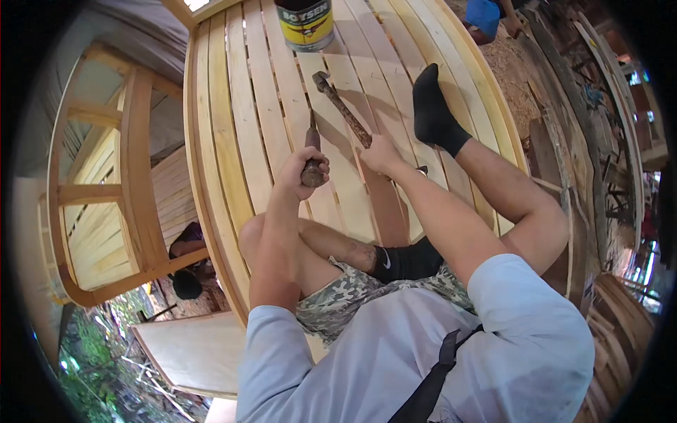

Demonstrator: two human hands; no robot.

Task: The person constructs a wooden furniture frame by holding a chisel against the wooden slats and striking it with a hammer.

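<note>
My left hand is wrapped round the thick brown handle of a chisel-like tool. Its narrow metal tip points away from me, down at the slats. In my right hand is a hammer, gripped near the end of its worn handle, with its head beyond the chisel's tip and slightly to the right. Both tools are over a pale slatted wooden panel, on which I sit with legs bent. Whether the tip touches the wood, I cannot tell.
A Boysen paint can stands on the slats at the far end. Left of the panel is a wooden frame. Another person is partly visible below it, and a person's arm shows at top right. Planks lie along the right.
</note>
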